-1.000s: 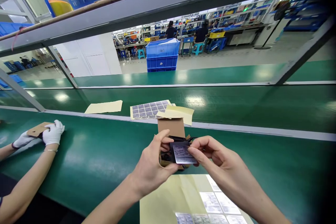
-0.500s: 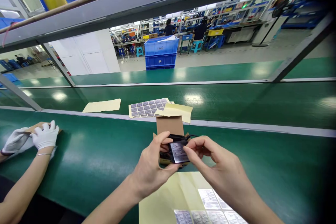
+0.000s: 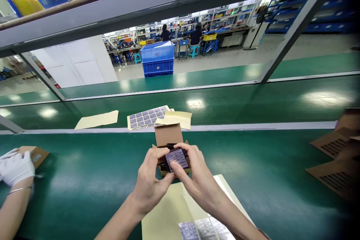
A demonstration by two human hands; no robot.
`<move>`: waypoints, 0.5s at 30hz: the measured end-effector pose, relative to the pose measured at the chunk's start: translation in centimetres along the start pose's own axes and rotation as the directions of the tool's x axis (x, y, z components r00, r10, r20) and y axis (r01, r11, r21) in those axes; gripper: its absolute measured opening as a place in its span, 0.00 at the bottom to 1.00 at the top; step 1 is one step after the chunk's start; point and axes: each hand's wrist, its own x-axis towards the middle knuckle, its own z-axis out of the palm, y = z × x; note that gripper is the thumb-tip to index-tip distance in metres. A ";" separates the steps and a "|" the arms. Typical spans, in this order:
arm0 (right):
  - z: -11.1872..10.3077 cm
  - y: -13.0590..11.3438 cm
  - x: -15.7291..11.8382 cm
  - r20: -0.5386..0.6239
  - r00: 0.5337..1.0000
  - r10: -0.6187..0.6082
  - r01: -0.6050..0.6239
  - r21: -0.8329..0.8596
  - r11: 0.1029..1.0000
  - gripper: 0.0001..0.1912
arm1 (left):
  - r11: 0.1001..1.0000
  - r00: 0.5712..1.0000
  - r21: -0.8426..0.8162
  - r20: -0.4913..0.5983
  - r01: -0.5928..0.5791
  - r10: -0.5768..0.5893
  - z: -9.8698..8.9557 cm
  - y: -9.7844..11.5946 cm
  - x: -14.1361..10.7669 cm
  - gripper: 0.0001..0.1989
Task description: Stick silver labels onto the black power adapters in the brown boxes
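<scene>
A small black device (image 3: 179, 157) with a silver printed label on its face is held over an open cardboard box (image 3: 169, 135). My left hand (image 3: 150, 178) grips its left side between thumb and fingers. My right hand (image 3: 195, 174) has its fingers along the top and right edge, and its thumb presses on the label. Dark parts, partly hidden by my hands, lie in the box. Beneath my wrists is a yellowish backing sheet (image 3: 163, 210) with several silver labels (image 3: 188, 230).
Sheets of printed labels (image 3: 144, 119) and a blank yellowish sheet (image 3: 97, 120) lie beyond the metal strip. At the left, a person's gloved hands (image 3: 18, 168) hold a cardboard box (image 3: 35, 154). Slotted cardboard pieces (image 3: 334, 176) stand at the right.
My right thumb has moved further onto the label and my right fingers now lie along the device's top edge. The view has turned right, and the neighbour's box shows more of its side.
</scene>
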 end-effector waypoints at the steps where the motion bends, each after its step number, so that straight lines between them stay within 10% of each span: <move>1: -0.1 -0.1 -0.1 0.035 0.999 0.013 -0.014 0.017 1.000 0.16 | 1.000 1.000 -0.005 0.000 0.013 -0.013 0.1 0.0 -0.1 0.21; 7: -3.0 1.9 0.0 0.304 0.950 0.072 -0.185 0.362 0.914 0.20 | 0.977 0.981 -0.139 0.126 0.164 -0.147 1.9 -0.5 0.1 0.20; 10: -6.3 6.3 -0.6 -0.053 0.990 0.128 -0.125 0.049 0.991 0.24 | 0.978 0.946 -0.029 0.259 0.208 -0.194 2.0 -1.7 1.4 0.18; 15: -16.6 13.3 -2.9 -0.579 0.816 0.002 -0.385 -0.541 0.748 0.25 | 0.887 0.784 0.462 0.556 -0.018 -0.274 -1.0 -5.8 3.7 0.17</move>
